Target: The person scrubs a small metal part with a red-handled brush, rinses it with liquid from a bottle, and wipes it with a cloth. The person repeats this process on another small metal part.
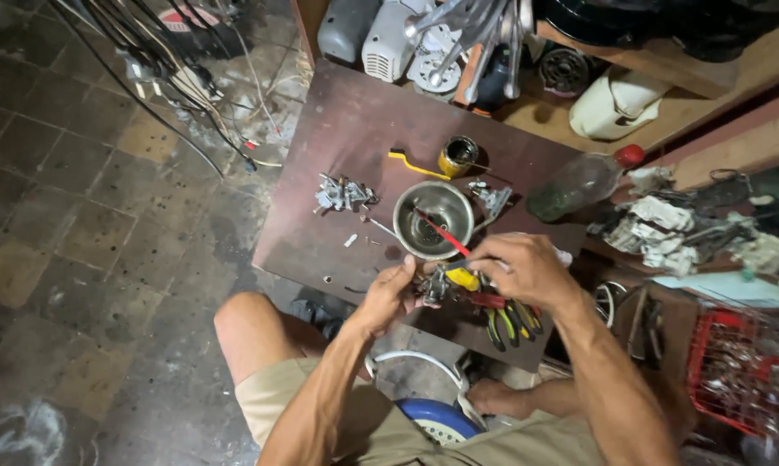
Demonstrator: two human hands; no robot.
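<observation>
While it sits just above the near table edge, small metal part (433,285) pinched in left hand (389,298), right hand (523,269) closed around yellow-handled tool (464,278), steel bowl (433,220) beyond, pliers (510,321) beside, brown table (355,129).

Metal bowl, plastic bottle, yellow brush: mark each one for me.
metal bowl (426,198), head view, on its upper left rim
plastic bottle (575,185), head view, on the clear body
yellow brush (415,166), head view, on the handle
</observation>
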